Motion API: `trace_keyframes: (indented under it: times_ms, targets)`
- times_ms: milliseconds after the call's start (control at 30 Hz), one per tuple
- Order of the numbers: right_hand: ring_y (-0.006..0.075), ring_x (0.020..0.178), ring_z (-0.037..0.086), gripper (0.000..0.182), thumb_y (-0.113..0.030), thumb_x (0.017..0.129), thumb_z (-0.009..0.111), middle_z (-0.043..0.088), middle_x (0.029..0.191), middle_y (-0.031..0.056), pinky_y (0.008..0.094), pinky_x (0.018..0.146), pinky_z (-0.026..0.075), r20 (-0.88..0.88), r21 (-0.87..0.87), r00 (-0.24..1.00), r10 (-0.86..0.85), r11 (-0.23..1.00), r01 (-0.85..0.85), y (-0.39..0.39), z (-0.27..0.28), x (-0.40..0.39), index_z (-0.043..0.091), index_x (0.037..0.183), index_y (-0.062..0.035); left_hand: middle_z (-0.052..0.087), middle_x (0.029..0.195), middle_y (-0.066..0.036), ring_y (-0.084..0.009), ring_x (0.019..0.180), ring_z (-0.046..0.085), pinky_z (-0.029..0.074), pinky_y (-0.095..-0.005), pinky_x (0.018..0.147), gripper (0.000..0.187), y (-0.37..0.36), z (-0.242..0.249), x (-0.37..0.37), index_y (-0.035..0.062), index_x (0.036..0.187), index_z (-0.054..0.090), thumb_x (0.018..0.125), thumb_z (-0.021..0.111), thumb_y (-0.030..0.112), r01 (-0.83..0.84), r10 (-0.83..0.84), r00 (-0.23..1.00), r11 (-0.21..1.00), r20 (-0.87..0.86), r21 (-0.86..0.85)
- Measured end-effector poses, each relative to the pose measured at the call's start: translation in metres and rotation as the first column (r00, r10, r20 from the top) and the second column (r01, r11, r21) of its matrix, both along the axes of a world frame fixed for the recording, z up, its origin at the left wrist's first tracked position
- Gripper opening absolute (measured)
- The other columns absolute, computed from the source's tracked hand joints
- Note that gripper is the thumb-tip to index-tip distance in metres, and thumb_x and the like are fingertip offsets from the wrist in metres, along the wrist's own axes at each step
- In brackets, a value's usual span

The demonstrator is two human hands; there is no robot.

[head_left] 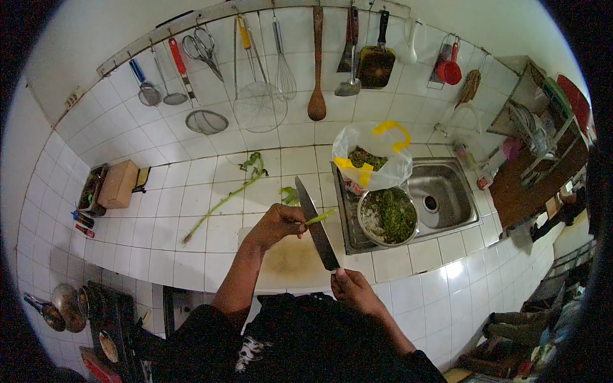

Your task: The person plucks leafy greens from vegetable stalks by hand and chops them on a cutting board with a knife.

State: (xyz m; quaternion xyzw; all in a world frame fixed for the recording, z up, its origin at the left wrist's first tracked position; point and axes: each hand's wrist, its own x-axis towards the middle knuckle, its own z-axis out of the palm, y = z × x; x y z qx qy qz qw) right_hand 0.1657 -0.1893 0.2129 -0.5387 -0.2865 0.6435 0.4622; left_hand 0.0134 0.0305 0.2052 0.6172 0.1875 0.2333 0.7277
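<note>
The left fingers (297,225) pinch a green stalk (322,217); the right fingers (341,276) grip a knife (317,225) whose blade crosses it. A chopping board (287,262) lies below the left fingers.

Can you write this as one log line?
Left hand: green stalk | right hand: knife, blade at stalk | beside sink basin: bowl, chopped greens

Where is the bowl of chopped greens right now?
In the head view, the bowl sits on the right, between the knife and the basin, just nearer than the bag.
</note>
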Motion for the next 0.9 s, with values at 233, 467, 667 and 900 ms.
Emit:
trace_keyframes:
  times_ms: [233, 467, 667, 900]
  targets:
    - [0.0089, 0.06, 0.036, 0.043, -0.044, 0.099, 0.042, 0.042, 0.066, -0.0026, 0.0272, 0.053, 0.032, 0.109, -0.028, 0.994, 0.008, 1.0, -0.005, -0.003, -0.027, 0.006, 0.049, 0.081, -0.0054, 0.061, 0.062, -0.005, -0.0127, 0.059, 0.058, 0.048, -0.0274, 0.059, 0.013, 0.005, -0.033, 0.012, 0.003, 0.066, 0.067, 0.067, 0.078, 0.008, -0.02, 0.028, 0.995, 0.996, -0.093, 0.088]
    - [0.0097, 0.06, 0.036, 0.044, -0.042, 0.101, 0.036, 0.041, 0.068, -0.0012, 0.0264, 0.054, 0.033, 0.186, -0.101, 0.979, 0.079, 0.993, -0.061, 0.006, -0.03, -0.012, 0.046, 0.078, -0.0053, 0.061, 0.061, -0.006, -0.0133, 0.056, 0.058, 0.048, -0.0278, 0.055, 0.014, -0.002, -0.062, -0.002, 0.0019, 0.064, 0.065, 0.066, 0.078, 0.006, -0.12, 0.124, 0.992, 0.978, 0.011, -0.173]
    - [0.01, 0.06, 0.037, 0.045, -0.044, 0.1, 0.036, 0.042, 0.068, -0.0009, 0.0273, 0.054, 0.033, 0.171, -0.202, 0.98, 0.099, 0.977, -0.063, 0.023, -0.031, -0.039, 0.045, 0.078, -0.0061, 0.061, 0.061, -0.006, -0.0137, 0.056, 0.058, 0.047, -0.0281, 0.054, 0.018, 0.018, -0.081, -0.029, 0.0014, 0.062, 0.063, 0.067, 0.078, 0.01, -0.078, 0.051, 0.983, 0.985, -0.174, -0.152]
    - [0.0093, 0.061, 0.035, 0.047, -0.047, 0.098, 0.041, 0.042, 0.065, -0.0028, 0.0287, 0.053, 0.032, 0.226, -0.21, 0.974, -0.003, 0.976, 0.052, 0.029, -0.018, -0.058, 0.049, 0.077, -0.0052, 0.061, 0.062, -0.007, -0.0145, 0.057, 0.057, 0.046, -0.0278, 0.057, 0.012, 0.023, -0.07, -0.032, 0.0013, 0.064, 0.064, 0.067, 0.075, 0.006, -0.047, 0.044, 0.999, 0.957, -0.018, -0.286]
